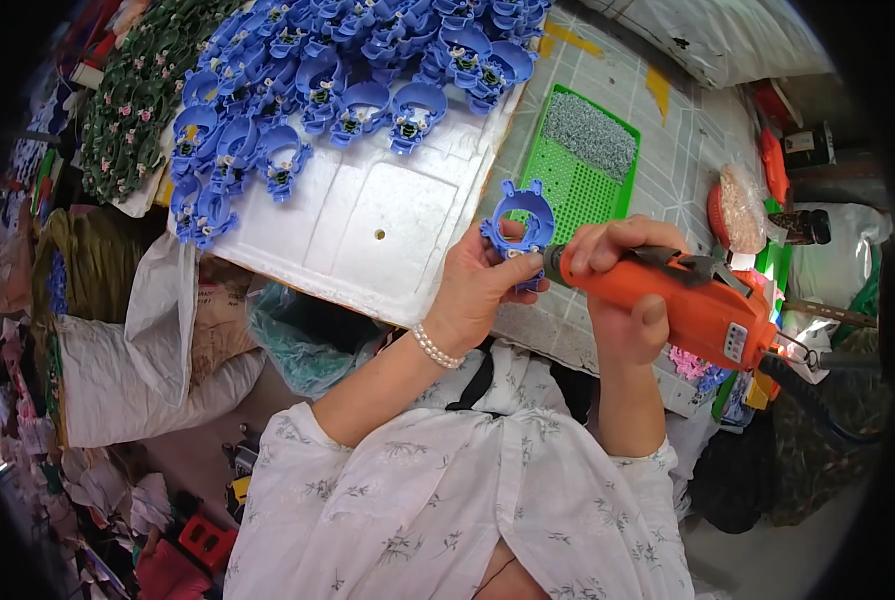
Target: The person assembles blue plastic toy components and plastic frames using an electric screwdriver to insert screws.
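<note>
My left hand [475, 290] is closed on a blue plastic ring-shaped part [525, 205], with its open ring and small ears standing up beyond my fingers. Wrapped round an orange power screwdriver [687, 305], my right hand [627, 280] holds it nearly level. The tool's dark nose meets the lower side of the blue part, by my left thumb. What lies at the very tip is hidden. Just beyond both hands is a green perforated tray [557, 190] with a heap of small grey screws [589, 133] in its far end.
A large pile of similar blue parts [367, 60] covers the far side of a white board [367, 220]. Dark green pieces [132, 120] are heaped at far left. At right lie a bag of pale bits [742, 210] and a jar [805, 226]; the tool's black cable [807, 395] trails right.
</note>
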Demonstrator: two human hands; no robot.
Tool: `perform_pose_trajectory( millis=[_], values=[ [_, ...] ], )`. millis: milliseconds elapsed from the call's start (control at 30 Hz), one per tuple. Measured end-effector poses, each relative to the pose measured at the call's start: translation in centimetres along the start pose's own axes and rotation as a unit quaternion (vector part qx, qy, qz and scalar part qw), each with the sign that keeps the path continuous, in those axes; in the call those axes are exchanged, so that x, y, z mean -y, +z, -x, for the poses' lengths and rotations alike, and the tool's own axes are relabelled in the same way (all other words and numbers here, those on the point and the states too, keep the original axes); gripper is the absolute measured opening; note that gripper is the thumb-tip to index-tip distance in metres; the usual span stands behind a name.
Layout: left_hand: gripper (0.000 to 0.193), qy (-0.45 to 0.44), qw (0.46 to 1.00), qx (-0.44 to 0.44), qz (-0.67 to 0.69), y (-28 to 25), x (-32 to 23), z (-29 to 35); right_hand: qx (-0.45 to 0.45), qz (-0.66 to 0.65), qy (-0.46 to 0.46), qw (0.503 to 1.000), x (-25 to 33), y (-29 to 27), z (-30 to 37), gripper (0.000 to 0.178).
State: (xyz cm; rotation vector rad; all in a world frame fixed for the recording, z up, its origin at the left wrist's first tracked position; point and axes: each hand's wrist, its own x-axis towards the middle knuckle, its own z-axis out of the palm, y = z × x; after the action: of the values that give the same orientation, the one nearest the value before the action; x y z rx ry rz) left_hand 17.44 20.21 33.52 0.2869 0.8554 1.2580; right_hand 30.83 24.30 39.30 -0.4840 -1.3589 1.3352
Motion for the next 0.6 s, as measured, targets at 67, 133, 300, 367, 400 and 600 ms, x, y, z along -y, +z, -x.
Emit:
perform_pose_trajectory(
  millis=[67, 133, 300, 367, 400, 600],
  values=[
    [0.031, -0.003, 1.0, -0.014, 0.002, 0.0, 0.2, 0.0, 0.0, 0.004, -0.005, 1.0, 0.0, 0.1, 0.1, 0.056],
    [0.029, 0.007, 1.0, -0.026, -0.01, -0.1, 0.6, 0.0, 0.002, 0.006, -0.01, 1.0, 0.0, 0.3, 0.2, 0.055],
    [0.024, 0.032, 0.996, -0.072, -0.05, 0.2, 1.0, 0.6, 0.007, 0.019, 0.013, 1.0, 0.6, 1.0, 0.7, 0.053],
    [0.02, 0.074, 0.991, -0.077, -0.081, 0.2, 1.1, 0.8, 0.054, -0.011, 0.014, 0.998, 0.7, 0.3, 0.8, 0.049],
    [0.02, 0.074, 0.991, -0.077, -0.081, 0.2, 1.2, 0.9, 0.05, -0.018, 0.013, 0.999, 0.7, 0.5, 0.9, 0.048],
    [0.017, 0.091, 0.99, -0.076, -0.073, 0.1, 1.3, 1.0, 0.059, -0.008, -0.029, 0.998, 0.1, 0.2, 0.8, 0.045]
  ],
)
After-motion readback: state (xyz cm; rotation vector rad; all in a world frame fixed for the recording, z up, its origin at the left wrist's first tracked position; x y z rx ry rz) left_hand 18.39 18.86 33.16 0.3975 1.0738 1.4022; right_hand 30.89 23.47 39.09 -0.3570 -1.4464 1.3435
